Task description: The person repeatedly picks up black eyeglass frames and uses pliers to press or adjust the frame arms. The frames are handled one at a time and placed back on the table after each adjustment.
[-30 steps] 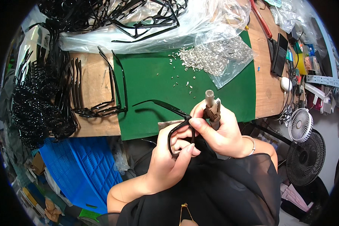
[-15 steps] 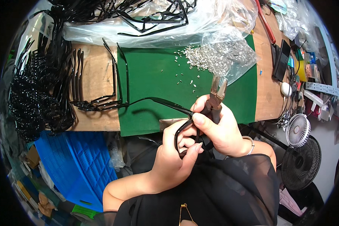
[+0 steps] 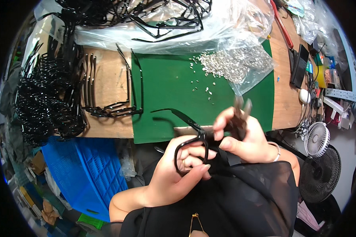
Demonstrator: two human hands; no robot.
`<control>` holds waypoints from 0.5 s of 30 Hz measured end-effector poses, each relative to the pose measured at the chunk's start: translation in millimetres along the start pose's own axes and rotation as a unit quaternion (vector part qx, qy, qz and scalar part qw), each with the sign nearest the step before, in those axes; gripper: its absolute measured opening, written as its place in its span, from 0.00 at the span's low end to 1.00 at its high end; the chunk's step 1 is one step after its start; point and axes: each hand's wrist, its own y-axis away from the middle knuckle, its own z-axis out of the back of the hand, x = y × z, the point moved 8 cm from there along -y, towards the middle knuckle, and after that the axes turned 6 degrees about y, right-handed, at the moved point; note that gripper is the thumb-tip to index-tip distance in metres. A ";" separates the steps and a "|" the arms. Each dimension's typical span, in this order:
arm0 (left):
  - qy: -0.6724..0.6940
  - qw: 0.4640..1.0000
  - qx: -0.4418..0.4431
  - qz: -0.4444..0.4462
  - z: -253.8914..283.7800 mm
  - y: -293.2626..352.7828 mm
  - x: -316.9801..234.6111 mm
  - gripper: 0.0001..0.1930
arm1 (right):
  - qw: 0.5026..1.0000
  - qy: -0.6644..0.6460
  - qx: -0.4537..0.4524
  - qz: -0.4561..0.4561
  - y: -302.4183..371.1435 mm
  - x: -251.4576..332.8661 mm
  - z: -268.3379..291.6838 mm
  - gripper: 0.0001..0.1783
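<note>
Left hand (image 3: 166,173): pinching spectacle frame (image 3: 202,136) at its rim.
Frame position: by worktop's (image 3: 110,71) front edge, temple over it.
Right hand (image 3: 252,138): wrapped round pliers (image 3: 238,123), thumb and forefinger apart.
Step, I judge: plier work on frame.
Next move: calls for steady left pinch.

Your left hand (image 3: 168,173) holds a black glasses frame (image 3: 201,135) by one rounded rim, fingers showing through it; the slim arm is unfolded, reaching forward and to your left. The pliers (image 3: 238,123), blurred, sit in your right hand (image 3: 251,142), dark-bodied, their paler tips parted and pointing away from you.
</note>
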 end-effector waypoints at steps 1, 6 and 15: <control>-0.014 1.000 0.002 -0.005 2.5 5.3 -2.4 0.25 | 0.990 0.136 0.016 0.025 4.3 0.2 9.1 0.10; -0.072 0.997 -0.001 0.027 2.8 13.9 -7.2 0.20 | 0.919 0.350 0.161 0.086 5.0 11.8 -18.3 0.10; -0.455 0.885 0.031 -0.092 -8.5 10.3 -18.2 0.16 | 0.846 0.446 0.186 0.224 -1.8 20.2 -20.3 0.13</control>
